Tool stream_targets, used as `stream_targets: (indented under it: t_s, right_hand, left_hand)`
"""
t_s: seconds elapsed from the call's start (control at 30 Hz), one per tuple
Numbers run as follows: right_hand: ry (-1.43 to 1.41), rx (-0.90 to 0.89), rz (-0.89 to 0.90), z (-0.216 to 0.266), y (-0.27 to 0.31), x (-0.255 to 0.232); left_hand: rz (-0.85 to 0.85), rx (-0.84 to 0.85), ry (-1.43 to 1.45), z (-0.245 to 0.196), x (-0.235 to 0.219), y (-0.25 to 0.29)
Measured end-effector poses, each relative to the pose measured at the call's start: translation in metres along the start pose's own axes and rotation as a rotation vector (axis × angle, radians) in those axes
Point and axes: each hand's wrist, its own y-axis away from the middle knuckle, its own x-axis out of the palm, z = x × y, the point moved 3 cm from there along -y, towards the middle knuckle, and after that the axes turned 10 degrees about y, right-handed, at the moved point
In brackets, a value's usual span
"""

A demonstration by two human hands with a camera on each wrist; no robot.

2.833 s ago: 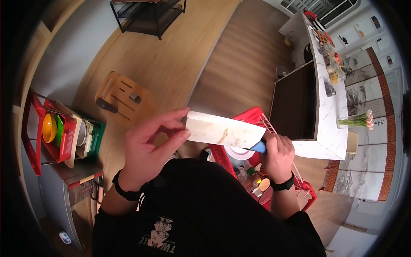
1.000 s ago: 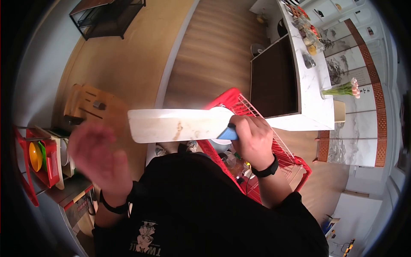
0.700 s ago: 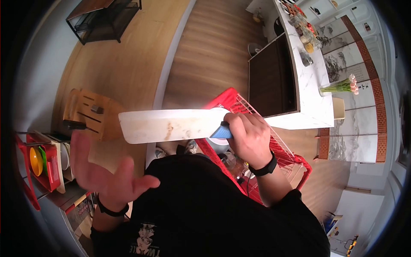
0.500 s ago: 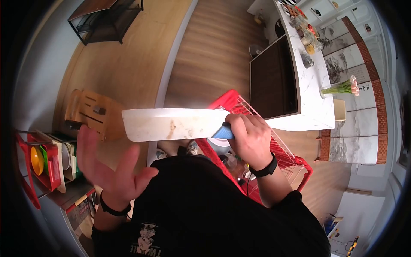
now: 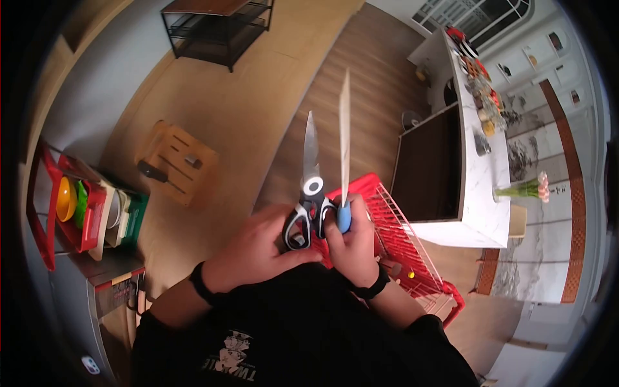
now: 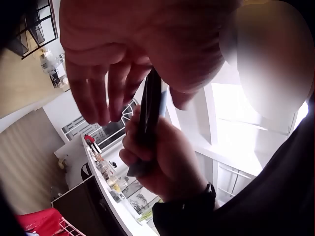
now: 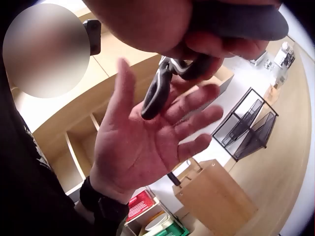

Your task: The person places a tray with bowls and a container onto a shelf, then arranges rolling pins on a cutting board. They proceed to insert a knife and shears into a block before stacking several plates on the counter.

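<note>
Upright in the head view, a knife shows its pale blade [image 5: 345, 142] edge-on, and its blue handle [image 5: 344, 219] is in the right hand [image 5: 353, 248]. That hand also holds scissors [image 5: 313, 187] with black and white handles, beside the knife, blades pointing up. The left hand [image 5: 255, 251] is at the scissors' left handle loop. In the right wrist view the left hand [image 7: 142, 147] has its palm up and fingers spread, with a scissors loop [image 7: 156, 96] over it; whether they touch is unclear. The left wrist view shows the right hand [image 6: 167, 162] wrapped round dark handles.
A red shopping cart [image 5: 412, 238] stands in front, near a marble-topped counter [image 5: 480, 174] with jars and flowers. At left are a wooden knife block [image 5: 187, 151], a dish rack [image 5: 48, 213] with coloured boards and bowls, and a black metal rack [image 5: 219, 39].
The knife has turned from lying across the view, flat side showing, to upright and edge-on. Scissors now show in the right hand. The left hand has come rightward to them, and the head view has shifted.
</note>
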Motion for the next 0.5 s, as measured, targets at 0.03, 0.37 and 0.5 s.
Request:
stream_targets:
  t_s: [0.03,0.37,0.5]
  right_hand:
    - [-0.011,-0.014,0.012,0.004,0.000,0.004]
    - [0.353,-0.107,0.088,-0.003,-0.011,0.013]
    - [0.445,-0.244,0.066,-0.002,-0.011,0.022]
  left_hand:
    - [-0.016,-0.004,-0.013,-0.002,-0.001,0.000]
    - [-0.203,-0.451,0.521,0.028,-0.020,0.038]
    - [-0.235,-0.481,0.485,0.031,-0.032,0.056]
